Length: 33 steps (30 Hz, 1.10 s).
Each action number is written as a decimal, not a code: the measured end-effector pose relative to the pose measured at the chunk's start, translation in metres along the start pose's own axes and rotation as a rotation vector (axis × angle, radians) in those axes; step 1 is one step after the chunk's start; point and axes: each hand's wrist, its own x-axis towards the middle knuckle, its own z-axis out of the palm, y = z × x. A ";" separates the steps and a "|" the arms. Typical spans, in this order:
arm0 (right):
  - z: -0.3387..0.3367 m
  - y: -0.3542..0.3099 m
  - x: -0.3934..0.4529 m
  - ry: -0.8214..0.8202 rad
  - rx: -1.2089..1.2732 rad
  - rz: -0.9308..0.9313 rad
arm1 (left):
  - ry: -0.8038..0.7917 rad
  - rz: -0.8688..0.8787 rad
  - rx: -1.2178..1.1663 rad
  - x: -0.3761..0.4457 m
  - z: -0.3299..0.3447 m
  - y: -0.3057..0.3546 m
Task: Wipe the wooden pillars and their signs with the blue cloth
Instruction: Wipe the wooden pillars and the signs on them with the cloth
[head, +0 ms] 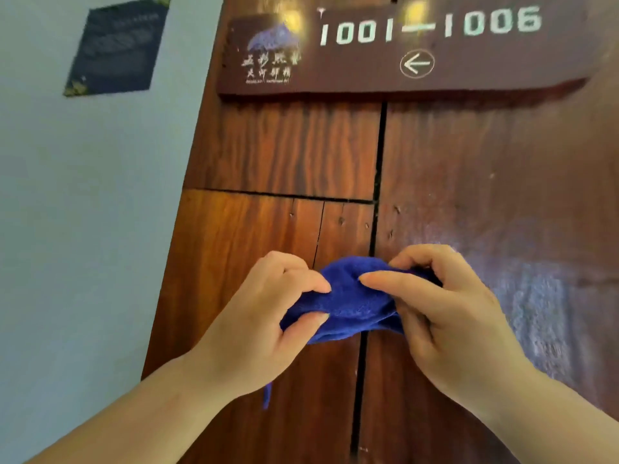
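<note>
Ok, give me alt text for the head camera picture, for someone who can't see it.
Both hands, left hand and right hand, pinch a bunched blue cloth in front of a wooden pillar. Above hangs a dark sign reading 1001-1006 with a left arrow.

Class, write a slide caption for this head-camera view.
Both hands, left and right, bunch a blue cloth before a wooden pillar.

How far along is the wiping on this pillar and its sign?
Done: nothing clearly; a pale patch marks the wooden pillar at right. In hand: left hand and right hand bunch the blue cloth. Left: the sign above.
</note>
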 end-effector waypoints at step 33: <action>-0.052 0.151 0.164 0.292 -0.566 -0.036 | 0.553 0.222 0.443 0.283 0.042 -0.031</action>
